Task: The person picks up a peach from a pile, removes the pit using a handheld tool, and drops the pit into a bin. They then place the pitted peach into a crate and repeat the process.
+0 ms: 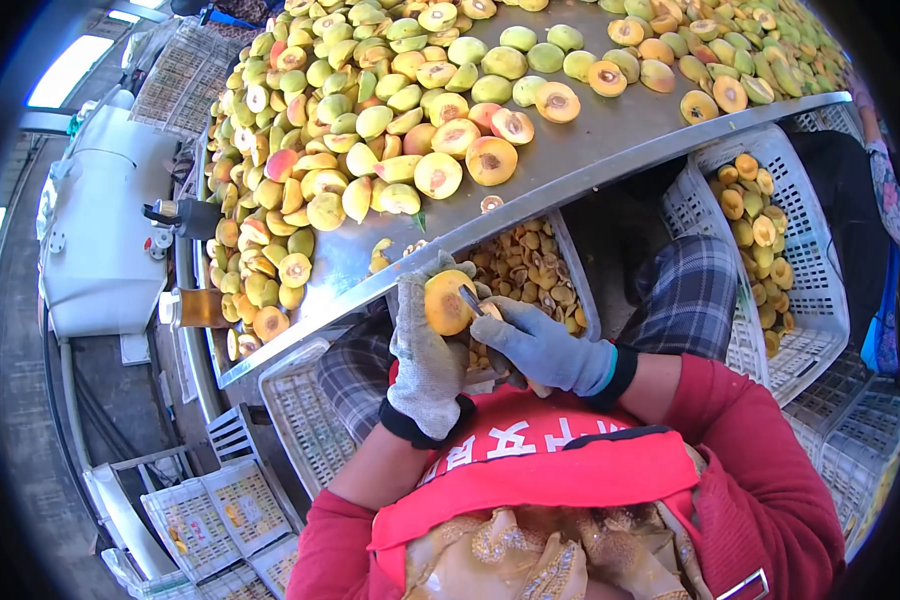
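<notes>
My left hand point(425, 345), in a pale grey knit glove, is closed around a halved yellow peach point(448, 303), its cut face turned to the right. My right hand point(555, 345), in a blue-grey glove, grips a small dark-bladed knife point(470, 298); its tip touches the peach's cut face. The knife's handle is hidden in the fingers. A pale brownish piece, perhaps a bit of pit, shows by the right fingertips. Both hands are above my lap, just in front of the metal table point(570, 165). Below them a crate point(577, 265) holds many brown pits.
Heaped peaches point(370, 120), many halved, cover the table's left and back. A crate of peach halves point(755, 215) stands at the right. An amber bottle-like container point(198, 308) is at the table's left edge, near a white tank point(105, 200). Stacked crates point(215, 515) stand lower left.
</notes>
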Motion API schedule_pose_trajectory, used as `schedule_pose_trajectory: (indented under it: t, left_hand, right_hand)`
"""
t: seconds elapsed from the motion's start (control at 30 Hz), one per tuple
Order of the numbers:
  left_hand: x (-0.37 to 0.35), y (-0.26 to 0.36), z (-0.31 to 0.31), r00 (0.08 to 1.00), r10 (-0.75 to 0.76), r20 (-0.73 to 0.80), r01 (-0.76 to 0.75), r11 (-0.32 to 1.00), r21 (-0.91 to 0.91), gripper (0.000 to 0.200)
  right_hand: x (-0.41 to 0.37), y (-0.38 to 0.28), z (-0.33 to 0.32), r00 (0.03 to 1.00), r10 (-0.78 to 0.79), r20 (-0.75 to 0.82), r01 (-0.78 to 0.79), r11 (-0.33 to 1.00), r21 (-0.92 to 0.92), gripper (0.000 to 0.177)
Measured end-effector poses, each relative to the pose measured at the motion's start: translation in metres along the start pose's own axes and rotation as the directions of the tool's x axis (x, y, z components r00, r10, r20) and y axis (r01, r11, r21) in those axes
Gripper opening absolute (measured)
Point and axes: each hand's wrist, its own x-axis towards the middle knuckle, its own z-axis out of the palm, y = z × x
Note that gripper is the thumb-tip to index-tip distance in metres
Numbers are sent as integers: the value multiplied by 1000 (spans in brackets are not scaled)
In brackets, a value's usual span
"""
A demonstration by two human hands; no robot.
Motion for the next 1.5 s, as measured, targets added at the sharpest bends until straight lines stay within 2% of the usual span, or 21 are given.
schedule_pose_trajectory:
  t: [0.03, 0.13, 0.23, 0.33, 0.47, 0.53, 0.63, 0.73, 0.8, 0.9, 0.93, 0.97, 1.03, 1.07, 1.17, 1.2, 1.3, 1.37, 1.43, 1.47, 1.5]
  left_hand:
    - [0, 2, 0, 1000, -15, 2, 15, 1000, 1, 49]
    - [2, 6, 1, 997, -43, 70, 53, 986, -159, 41]
    - [1, 10, 1, 993, -45, 107, 61, 986, -153, 36]
    - [2, 7, -1, 981, 36, 193, -4, 986, -165, 33]
    - [-1, 4, 7, 991, 75, 113, -74, 997, -12, 34]
    - [6, 1, 11, 997, 72, 3, -72, 996, -49, 34]
    - [12, -11, 15, 973, 232, 3, -231, 969, 84, 35]
    - [12, -14, 8, 951, 273, 147, -299, 930, 211, 43]
    - [18, -17, -1, 933, 284, 221, -331, 917, 221, 50]
    - [20, -6, -12, 972, 82, 219, -141, 952, 271, 44]
    - [17, 1, -5, 964, 17, 267, -75, 975, 210, 43]
    - [17, 6, -4, 966, -32, 255, -22, 978, 208, 41]
    - [18, 15, -3, 965, -127, 228, 81, 976, 202, 38]
    - [17, 18, 2, 973, -137, 184, 106, 980, 169, 30]
    - [16, 10, 10, 990, -124, 61, 105, 964, 244, 23]
    - [16, 7, 11, 995, -91, 43, 76, 961, 268, 22]
    - [13, 2, 16, 996, -88, 23, 84, 987, 138, 23]
    - [14, 4, 13, 988, -125, 88, 112, 983, 144, 23]
    - [20, 8, 9, 974, -200, 106, 178, 966, 187, 24]
    - [24, 9, 7, 963, -256, 88, 231, 947, 225, 25]
    - [26, 9, 5, 948, -310, 68, 283, 923, 262, 26]
  right_hand:
    - [1, 1, 0, 999, -45, -1, 45, 999, 7, 43]
    - [1, -2, -1, 999, 43, -1, -43, 999, -9, 42]
    - [3, 3, -3, 992, 125, -11, -126, 992, -7, 41]
    - [0, -3, 0, 997, 71, -11, -71, 997, 23, 40]
    - [2, 9, 5, 997, 63, -47, -61, 997, 50, 39]
    - [5, 12, 8, 993, 75, -93, -71, 996, 44, 38]
    - [2, -4, 8, 977, 207, 47, -212, 947, 241, 35]
    - [-1, -9, -3, 901, 335, 274, -432, 744, 510, 39]
    - [2, -5, -9, 916, 315, 249, -396, 808, 435, 40]
    - [4, -7, -11, 942, 306, 139, -333, 902, 276, 39]
    - [5, -13, -7, 944, 317, 88, -328, 922, 206, 39]
    - [6, -16, -5, 945, 325, 39, -327, 935, 135, 38]
    - [10, 1, -4, 978, 208, -7, -207, 977, 48, 38]
    - [11, 7, -2, 989, 145, -26, -146, 989, 0, 37]
    - [6, 7, 5, 988, 63, -138, -88, 978, -189, 44]
    - [4, 2, 5, 986, 131, -101, -142, 983, -118, 43]
    - [3, -9, -1, 950, 309, 44, -311, 949, 49, 41]
    - [4, -9, -8, 905, 395, 160, -413, 905, 105, 39]
    - [8, 10, -1, 991, 131, 4, -128, 975, -181, 38]
    - [9, 17, 2, 999, -21, -41, 6, 943, -333, 38]
    - [6, 11, 3, 997, 76, -25, -79, 963, -257, 37]
